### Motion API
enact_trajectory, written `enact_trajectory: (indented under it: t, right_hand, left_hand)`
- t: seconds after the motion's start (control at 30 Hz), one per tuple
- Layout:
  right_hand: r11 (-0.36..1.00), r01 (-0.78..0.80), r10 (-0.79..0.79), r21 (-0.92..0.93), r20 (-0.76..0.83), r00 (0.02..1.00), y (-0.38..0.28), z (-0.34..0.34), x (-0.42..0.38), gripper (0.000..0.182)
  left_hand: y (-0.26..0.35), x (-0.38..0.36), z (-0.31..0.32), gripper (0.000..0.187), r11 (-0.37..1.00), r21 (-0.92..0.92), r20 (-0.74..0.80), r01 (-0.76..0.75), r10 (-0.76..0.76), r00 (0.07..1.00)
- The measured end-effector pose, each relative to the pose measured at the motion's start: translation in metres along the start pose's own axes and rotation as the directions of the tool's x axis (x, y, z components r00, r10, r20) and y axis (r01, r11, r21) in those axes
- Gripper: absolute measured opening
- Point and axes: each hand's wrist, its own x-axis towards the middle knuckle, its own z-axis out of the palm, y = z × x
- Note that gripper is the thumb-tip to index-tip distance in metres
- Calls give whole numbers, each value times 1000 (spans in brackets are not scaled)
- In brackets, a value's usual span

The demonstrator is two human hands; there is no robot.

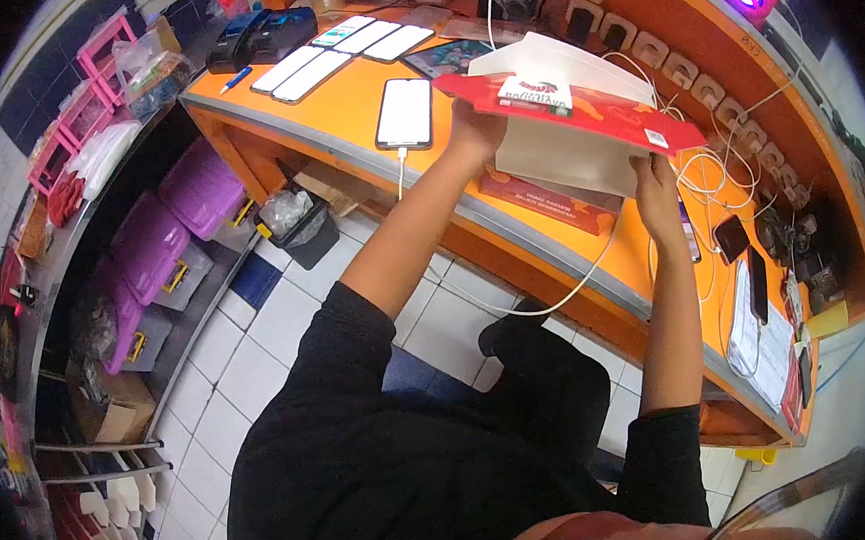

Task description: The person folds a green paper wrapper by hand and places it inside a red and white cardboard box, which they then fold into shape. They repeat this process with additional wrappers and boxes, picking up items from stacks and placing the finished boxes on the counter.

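the box (598,121) is open, its closing undone, with left fingers (464,117) and right fingers (640,168) clamped on its red panel.

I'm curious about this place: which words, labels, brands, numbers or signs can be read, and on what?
No text reads for certain.
White label on raised red card: blurred.
Small sticker by right hand: too small.
Pale print on lower red panel: blurred.
Dark marking on orange shelf: too small.
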Motion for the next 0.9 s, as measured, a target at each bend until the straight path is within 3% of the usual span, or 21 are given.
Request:
enact_trajectory:
  t: [0.1, 0.17, 0.2, 0.23, 0.37, 0.47, 0.53, 0.57, 0.6, 0.63, 0.67, 0.73, 0.77, 0.83, 0.9]
  right_hand:
    - [999, -14, 15, -48, 34, 999, -7, -1, 5, 38]
    - [999, 32, -32, -42, -7, 999, -15, 2, 3, 44]
    - [997, -19, 19, -77, 4, 1000, -17, 2, 4, 44]
    - [991, -69, 71, -113, 15, 997, -19, 2, 4, 44]
    - [988, -54, 49, -144, -36, 998, -12, 4, 7, 44]
    - [999, -30, 30, -27, 21, 999, 12, -1, 19, 44]
    - [981, 66, -58, -183, 46, 997, 16, -4, 23, 44]
    - [981, 66, -59, -182, 44, 997, 11, -3, 23, 44]
    - [992, -13, 20, -129, 49, 999, 5, -3, 22, 43]
    - [993, -92, 96, -74, 57, 994, 0, -3, 21, 42]
    - [994, -86, 90, -69, 50, 995, 10, 0, 21, 42]
    - [998, 5, 6, 60, -180, 984, 35, 9, 29, 42]
    - [998, 19, -6, 67, -187, 982, 28, 7, 32, 42]
    - [966, -236, 235, -110, -23, 972, 4, -2, 30, 42]
    - [963, -200, 189, -183, -79, 979, -13, 0, 29, 41]
  left_hand:
    - [15, 2, -7, 24, 998, -63, -42, -21, 18, 999]
    - [24, 10, -12, 24, 894, -286, 15, 345, -356, 934]
    - [19, 13, -9, 24, 725, -552, 67, 411, -452, 889]
    - [18, 13, -10, 24, 729, -551, 62, 407, -450, 891]
    - [1, 13, -6, 29, 768, -465, 115, 441, -441, 890]
    - [6, 12, -9, 34, 797, -393, 154, 459, -435, 887]
    - [18, 12, -15, 37, 811, -343, 166, 474, -444, 880]
    - [23, 13, -19, 42, 832, -227, 177, 507, -476, 861]
    - [30, 14, -21, 46, 841, -107, 183, 531, -508, 841]
    - [37, 12, -23, 46, 843, -105, 185, 527, -504, 844]
    - [43, 12, -25, 47, 844, -23, 194, 535, -522, 831]
    - [37, 16, -24, 46, 879, 130, 150, 459, -475, 867]
    - [34, 18, -23, 46, 885, 134, 143, 446, -463, 875]
    - [33, 21, -24, 44, 872, 227, 191, 434, -477, 858]
    - [31, 24, -25, 42, 878, 261, 191, 402, -456, 869]
